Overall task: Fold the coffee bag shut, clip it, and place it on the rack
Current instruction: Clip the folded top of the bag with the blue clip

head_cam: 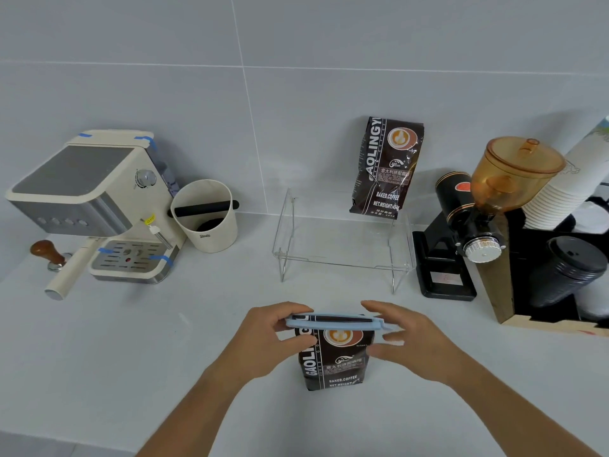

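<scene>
head view: the coffee bag point(333, 357) stands upright on the counter point(164, 357) in front of me, near the clear rack point(342, 255). my left hand point(263, 338) pinches the left end of the blue clip point(333, 322) across the folded top. my right hand point(405, 341) is spread at the clip's right end. the bag looks soft, crinkly and bottom-heavy; i judge the best hold is its mid-body.

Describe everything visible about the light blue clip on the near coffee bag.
The clip is a long, slim light blue bar, plastic by its look, lying level across the folded top of the near coffee bag, which stands upright on the counter. The left hand pinches its left end; the right hand fingers its right end.
</scene>
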Demonstrator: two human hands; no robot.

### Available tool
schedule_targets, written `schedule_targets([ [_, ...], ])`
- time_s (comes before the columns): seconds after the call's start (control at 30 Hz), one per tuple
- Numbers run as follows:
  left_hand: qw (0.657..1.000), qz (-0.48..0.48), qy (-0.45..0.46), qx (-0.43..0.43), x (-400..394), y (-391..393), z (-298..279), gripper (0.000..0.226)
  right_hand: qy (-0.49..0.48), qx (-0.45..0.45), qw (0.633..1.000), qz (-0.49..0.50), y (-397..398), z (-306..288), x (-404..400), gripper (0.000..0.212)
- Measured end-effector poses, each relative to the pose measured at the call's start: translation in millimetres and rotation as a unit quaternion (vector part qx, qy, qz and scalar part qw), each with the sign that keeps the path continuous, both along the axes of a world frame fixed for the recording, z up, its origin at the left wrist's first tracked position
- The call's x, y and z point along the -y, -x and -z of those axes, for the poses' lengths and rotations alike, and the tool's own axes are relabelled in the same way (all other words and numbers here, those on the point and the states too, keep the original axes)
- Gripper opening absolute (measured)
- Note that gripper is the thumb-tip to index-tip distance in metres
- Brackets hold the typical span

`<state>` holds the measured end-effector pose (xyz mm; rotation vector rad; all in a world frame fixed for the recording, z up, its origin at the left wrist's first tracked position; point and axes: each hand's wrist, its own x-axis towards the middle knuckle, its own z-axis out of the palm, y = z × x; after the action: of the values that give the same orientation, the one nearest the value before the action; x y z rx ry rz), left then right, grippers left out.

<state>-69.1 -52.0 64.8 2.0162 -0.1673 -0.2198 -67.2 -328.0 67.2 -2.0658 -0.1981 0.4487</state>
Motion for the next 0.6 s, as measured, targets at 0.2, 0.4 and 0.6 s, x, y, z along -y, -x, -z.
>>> schedule_targets([
  [0.2,0.991,-0.014,0.11,-0.076,0,12,29,0.044,-0.061,-0.082,0.995,-0.001,3,37,-10,0.058],
  [0.4,0.987,-0.026,0.103,-0.124,3,24,58,0.063,-0.083,-0.073,0.992,0.053,9,55,-12,0.056],
  [0.6,0.983,-0.071,0.112,-0.128,10,28,73,0.048,-0.101,-0.066,0.989,0.086,11,66,-15,0.054],
])
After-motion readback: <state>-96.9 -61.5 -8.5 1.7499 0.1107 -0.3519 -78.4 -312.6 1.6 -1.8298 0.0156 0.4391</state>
